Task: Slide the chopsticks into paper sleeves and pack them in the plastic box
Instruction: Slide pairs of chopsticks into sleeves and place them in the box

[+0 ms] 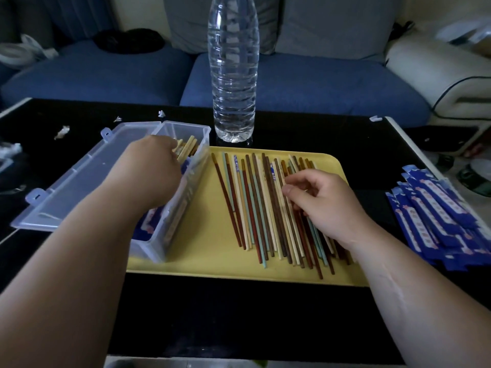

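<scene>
Fingers (308,179) of the right hand (326,203) pinch at loose chopsticks (252,208) on the yellow tray (202,248) mid-frame, probably light, stiff and slippery, best taken mid-shaft, while the left hand (151,168) grips pale chopsticks (186,151) inside the plastic box (183,126), centre-left.
</scene>
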